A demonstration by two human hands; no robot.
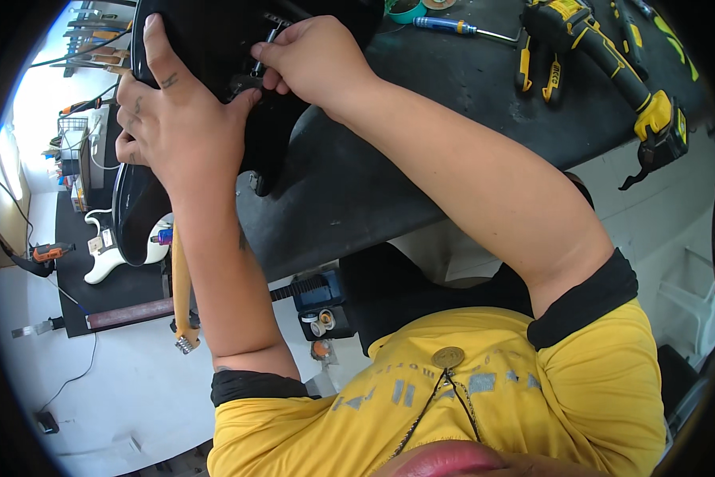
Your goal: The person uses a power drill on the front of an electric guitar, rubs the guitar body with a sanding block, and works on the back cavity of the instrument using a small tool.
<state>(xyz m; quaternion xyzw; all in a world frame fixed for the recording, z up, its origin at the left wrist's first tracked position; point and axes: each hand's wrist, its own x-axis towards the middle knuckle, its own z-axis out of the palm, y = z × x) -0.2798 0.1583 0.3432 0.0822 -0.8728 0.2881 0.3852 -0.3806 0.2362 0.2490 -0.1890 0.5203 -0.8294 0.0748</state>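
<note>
A glossy black electric guitar body (pixel 274 147) lies on the dark workbench (pixel 357 187). My left hand (pixel 186 119) rests on it with fingers spread, the index finger stretched along the edge and the thumb beside a small metal fitting (pixel 246 82). Just right of that, my right hand (pixel 313 60) is closed in a pinch around a small silver metal piece (pixel 271 36) at the guitar's surface. The fingers partly hide this piece, and its exact kind cannot be made out. A pale wooden guitar neck (pixel 182 278) shows past my left forearm; its join is hidden.
On the bench to the right lie a blue-handled driver (pixel 445 25), yellow-and-black pliers (pixel 538 75) and a yellow-and-black cordless tool (pixel 608 60). A teal bowl (pixel 407 12) stands at the back. At left are a white guitar body (pixel 107 253) and an orange tool (pixel 51 252).
</note>
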